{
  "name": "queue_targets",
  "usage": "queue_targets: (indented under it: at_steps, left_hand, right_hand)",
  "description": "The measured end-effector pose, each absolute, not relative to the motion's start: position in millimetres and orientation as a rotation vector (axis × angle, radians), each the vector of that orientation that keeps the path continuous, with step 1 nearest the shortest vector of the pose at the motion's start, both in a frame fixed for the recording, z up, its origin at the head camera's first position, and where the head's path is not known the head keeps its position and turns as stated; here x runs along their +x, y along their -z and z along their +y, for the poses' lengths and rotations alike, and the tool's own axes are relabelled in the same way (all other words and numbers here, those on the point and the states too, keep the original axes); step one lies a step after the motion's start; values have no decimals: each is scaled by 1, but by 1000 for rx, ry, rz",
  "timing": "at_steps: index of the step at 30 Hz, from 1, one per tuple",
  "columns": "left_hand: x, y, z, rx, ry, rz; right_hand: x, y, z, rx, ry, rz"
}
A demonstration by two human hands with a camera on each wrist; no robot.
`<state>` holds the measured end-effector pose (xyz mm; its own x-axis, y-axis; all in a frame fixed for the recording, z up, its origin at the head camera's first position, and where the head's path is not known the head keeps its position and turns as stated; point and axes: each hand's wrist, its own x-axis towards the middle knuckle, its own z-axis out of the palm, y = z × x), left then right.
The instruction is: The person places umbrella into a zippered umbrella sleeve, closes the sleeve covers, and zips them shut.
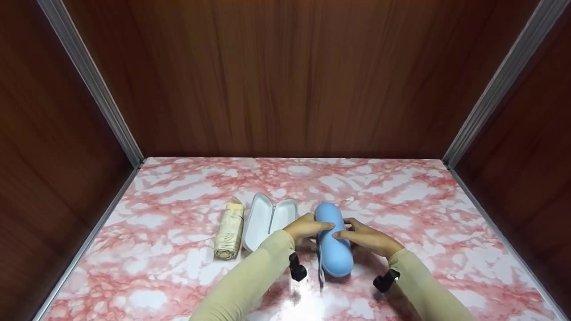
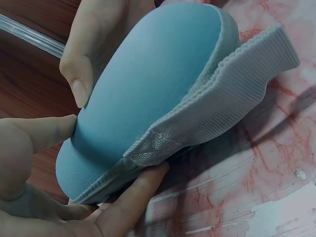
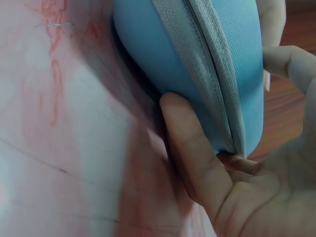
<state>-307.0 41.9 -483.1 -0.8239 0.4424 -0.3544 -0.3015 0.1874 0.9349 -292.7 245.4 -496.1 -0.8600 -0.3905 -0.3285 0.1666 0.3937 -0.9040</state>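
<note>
The blue case (image 1: 337, 255) sits between both hands, over the marbled tabletop (image 1: 424, 191), its long axis running away from the person, far end slanting slightly left. The left hand (image 1: 308, 226) and right hand (image 1: 370, 237) each grip its middle, thumbs on top, neither nearer. Whether it's lifted, I can't quite tell. Leftward lies an open white case (image 1: 258, 220), then a patterned roll (image 1: 229, 229).

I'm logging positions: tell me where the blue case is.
In the head view, the blue case is low, right of centre, held between the left grip and right grip, with the open white case to its left.
</note>
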Motion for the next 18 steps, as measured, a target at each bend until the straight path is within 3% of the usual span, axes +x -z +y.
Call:
queue_targets:
  at_steps: [18]
  left_hand:
    - [-306,486,42,86,-1736,1883]
  right_hand:
    - [-317,475,259,-291,1366,2334]
